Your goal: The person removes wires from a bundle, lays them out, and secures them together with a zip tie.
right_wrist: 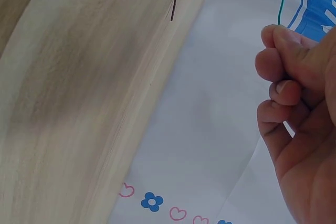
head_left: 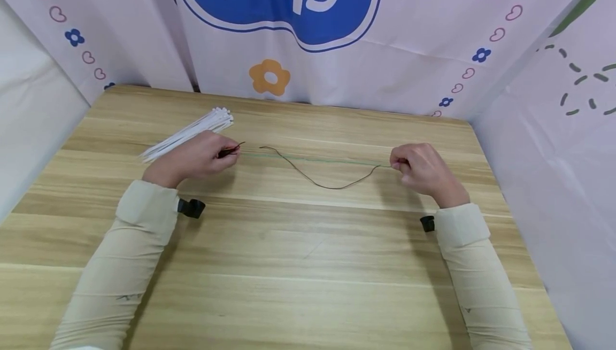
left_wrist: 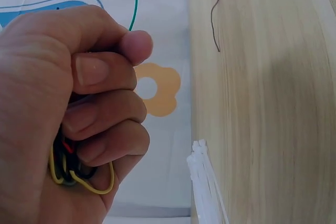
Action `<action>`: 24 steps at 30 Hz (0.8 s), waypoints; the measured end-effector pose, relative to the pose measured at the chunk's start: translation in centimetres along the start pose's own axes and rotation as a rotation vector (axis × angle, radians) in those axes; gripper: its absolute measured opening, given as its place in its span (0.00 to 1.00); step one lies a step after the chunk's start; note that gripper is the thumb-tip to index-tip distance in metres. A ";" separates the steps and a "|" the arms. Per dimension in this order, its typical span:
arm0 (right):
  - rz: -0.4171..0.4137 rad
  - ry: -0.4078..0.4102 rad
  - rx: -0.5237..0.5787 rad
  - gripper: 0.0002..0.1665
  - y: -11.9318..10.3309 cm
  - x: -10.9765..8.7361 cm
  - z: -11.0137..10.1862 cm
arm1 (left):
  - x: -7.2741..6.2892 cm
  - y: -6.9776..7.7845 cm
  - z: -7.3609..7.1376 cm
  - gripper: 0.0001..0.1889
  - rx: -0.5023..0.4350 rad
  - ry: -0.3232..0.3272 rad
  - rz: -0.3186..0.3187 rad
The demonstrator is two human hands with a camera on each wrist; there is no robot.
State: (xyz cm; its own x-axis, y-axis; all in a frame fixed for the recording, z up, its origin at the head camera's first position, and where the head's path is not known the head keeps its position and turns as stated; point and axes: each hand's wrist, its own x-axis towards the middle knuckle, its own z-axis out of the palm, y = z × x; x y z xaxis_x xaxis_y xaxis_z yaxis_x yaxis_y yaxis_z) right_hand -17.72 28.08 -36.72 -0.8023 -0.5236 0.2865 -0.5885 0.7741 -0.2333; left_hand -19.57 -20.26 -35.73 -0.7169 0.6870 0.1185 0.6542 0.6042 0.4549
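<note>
A thin green wire [head_left: 327, 161] runs nearly straight between the two hands, above the table. My left hand [head_left: 204, 155] pinches one end between thumb and index finger. Its other fingers curl round a bundle of wires [left_wrist: 65, 174], with yellow, black and red showing in the left wrist view; much of it is hidden in the palm. My right hand [head_left: 423, 169] pinches the green wire's other end between thumb and index finger, with the remaining fingers folded. A dark brown wire [head_left: 332, 188] lies in a loose curve on the table, beside the green one.
White cable ties [head_left: 192, 130] lie in a bundle behind my left hand. The wooden tabletop [head_left: 298, 264] ends at a printed white cloth [head_left: 409, 72] at the back. A black wrist camera [head_left: 192, 208] juts from the left cuff, another [head_left: 427, 224] from the right.
</note>
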 end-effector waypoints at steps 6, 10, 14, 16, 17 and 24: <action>0.009 -0.035 -0.011 0.20 0.3 -0.1 -0.1 | 0.2 -0.4 0.3 0.18 0.000 -0.035 -0.008; 0.050 -0.083 -0.009 0.16 0.4 -0.2 -0.2 | 0.6 -0.6 0.4 0.20 0.007 -0.053 0.000; 0.111 -0.138 0.007 0.09 0.5 -0.2 -0.3 | 1.1 -0.5 0.6 0.21 0.035 -0.082 -0.015; 0.140 -0.162 0.023 0.07 0.6 -0.1 -0.4 | 1.4 -0.3 0.7 0.20 0.065 -0.098 -0.041; 0.154 -0.170 0.033 0.05 0.6 -0.1 -0.4 | 1.6 -0.2 0.8 0.20 0.083 -0.101 -0.051; 0.194 -0.211 0.066 0.03 1.0 -0.1 -0.2 | 2.1 -0.5 1.6 0.17 0.150 -0.119 -0.082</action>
State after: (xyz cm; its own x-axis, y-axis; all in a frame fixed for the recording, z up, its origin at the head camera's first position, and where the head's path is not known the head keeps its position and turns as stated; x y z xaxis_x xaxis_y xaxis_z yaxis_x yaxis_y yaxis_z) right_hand -18.25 29.00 -36.76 -0.8996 -0.4355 0.0324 -0.4213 0.8459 -0.3271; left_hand -20.99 -18.46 -37.08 -0.7417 0.6704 -0.0227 0.6297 0.7075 0.3209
